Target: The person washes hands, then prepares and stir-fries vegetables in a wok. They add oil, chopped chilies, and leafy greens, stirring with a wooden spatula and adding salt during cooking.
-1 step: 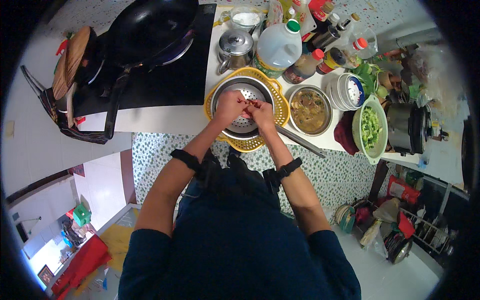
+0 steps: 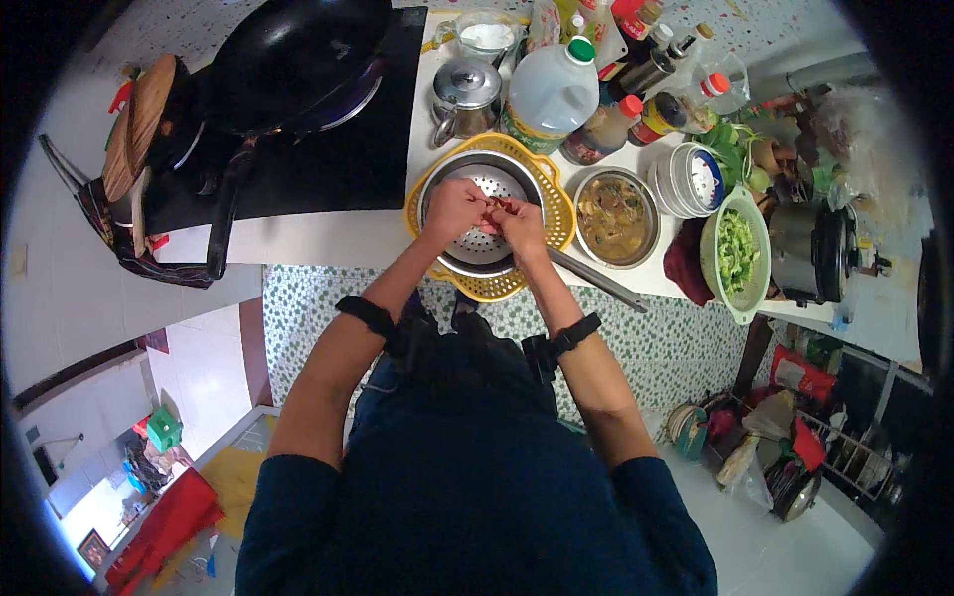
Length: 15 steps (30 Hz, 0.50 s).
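Observation:
Both hands meet over a round metal strainer [image 2: 494,187] with many holes, resting in a steel bowl set on a yellow plastic colander [image 2: 562,214]. My left hand [image 2: 458,211] is closed, thumb and fingertips pinched together. Facing it, my right hand [image 2: 521,223] is closed as well, its fingertips touching the left ones. Something small and reddish-brown shows between the fingertips; its kind is too small to make out. A long metal handle [image 2: 599,281] reaches out to the right below my right wrist. Right of the colander stands a steel bowl [image 2: 618,218] of brownish liquid with pieces in it.
A black wok [image 2: 298,70] sits on the stove at left, its handle toward me. Behind the colander stand a metal pot with a lid [image 2: 467,87], a large jug [image 2: 553,94] and several bottles. Stacked bowls [image 2: 672,184], a green basket of chopped greens [image 2: 736,253] and a cooker [image 2: 810,253] line the right.

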Motion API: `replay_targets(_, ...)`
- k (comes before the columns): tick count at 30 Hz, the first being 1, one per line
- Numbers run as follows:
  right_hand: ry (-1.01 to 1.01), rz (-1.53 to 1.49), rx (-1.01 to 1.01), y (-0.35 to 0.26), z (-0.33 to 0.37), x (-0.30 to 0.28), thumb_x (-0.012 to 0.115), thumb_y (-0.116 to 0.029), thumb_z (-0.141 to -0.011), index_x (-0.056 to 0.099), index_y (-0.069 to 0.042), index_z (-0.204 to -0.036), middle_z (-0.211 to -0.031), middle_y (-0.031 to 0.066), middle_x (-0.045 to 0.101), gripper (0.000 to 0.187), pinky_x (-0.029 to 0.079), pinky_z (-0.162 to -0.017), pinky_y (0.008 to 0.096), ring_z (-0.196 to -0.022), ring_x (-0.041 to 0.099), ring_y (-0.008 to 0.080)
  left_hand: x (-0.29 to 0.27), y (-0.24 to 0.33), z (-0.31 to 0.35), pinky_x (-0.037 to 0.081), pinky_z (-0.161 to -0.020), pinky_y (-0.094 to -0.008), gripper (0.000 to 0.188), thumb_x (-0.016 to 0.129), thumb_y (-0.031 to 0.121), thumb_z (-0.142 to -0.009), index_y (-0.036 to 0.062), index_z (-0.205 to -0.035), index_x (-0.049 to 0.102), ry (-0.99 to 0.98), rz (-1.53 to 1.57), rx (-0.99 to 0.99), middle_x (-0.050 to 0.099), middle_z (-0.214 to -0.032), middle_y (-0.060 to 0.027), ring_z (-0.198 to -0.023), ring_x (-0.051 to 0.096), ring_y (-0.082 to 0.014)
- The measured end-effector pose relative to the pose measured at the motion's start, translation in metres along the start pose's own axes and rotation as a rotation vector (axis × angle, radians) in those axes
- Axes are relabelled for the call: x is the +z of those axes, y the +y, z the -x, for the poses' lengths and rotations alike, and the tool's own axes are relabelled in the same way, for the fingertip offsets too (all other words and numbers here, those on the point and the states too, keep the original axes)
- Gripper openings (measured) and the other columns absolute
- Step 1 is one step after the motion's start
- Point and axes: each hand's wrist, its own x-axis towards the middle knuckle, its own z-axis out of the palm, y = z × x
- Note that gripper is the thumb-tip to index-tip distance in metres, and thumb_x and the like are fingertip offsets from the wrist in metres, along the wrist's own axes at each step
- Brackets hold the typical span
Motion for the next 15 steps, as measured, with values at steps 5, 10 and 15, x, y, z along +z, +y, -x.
replay_targets(5, -0.067, -0.166, 0.016, 0.000, 0.006, -0.004, 0.055, -0.003, -0.088, 0.060, 0.006, -0.104, -0.087, 0.0087, 0.065, 0.019, 0.054, -0.064, 0.0230, -0.070, 0.062, 0.0135, -0.013, -0.005, -0.001, 0.053, -0.064, -0.0273, 0.014, 0.068, 0.002, -0.077, -0.0049, -0.088, 0.064, -0.096, 0.690, -0.340, 0.065, -0.081, -0.0108, -0.068, 0.063, -0.0167)
replay_targets(10, 0.004, -0.302, 0.067, -0.005, 0.014, -0.012, 0.051, -0.001, -0.089, 0.057, 0.006, -0.106, -0.093, 0.0094, 0.063, 0.019, 0.054, -0.076, 0.0264, -0.081, 0.062, 0.0155, -0.026, 0.009, -0.001, 0.055, -0.076, -0.0287, 0.016, 0.061, 0.004, -0.084, -0.0078, -0.095, 0.061, -0.060, 0.714, -0.271, 0.064, -0.090, -0.0125, -0.079, 0.065, -0.0212)
replay_targets(15, -0.071, -0.406, 0.112, -0.010, 0.017, -0.012, 0.051, -0.001, -0.088, 0.052, 0.005, -0.110, -0.100, 0.0105, 0.059, 0.023, 0.053, -0.084, 0.0319, -0.088, 0.061, 0.0185, -0.036, 0.017, 0.001, 0.054, -0.083, -0.0315, 0.019, 0.052, 0.004, -0.089, -0.0096, -0.102, 0.057, -0.286, 0.796, -0.302, 0.062, -0.096, -0.0156, -0.087, 0.064, -0.0241)
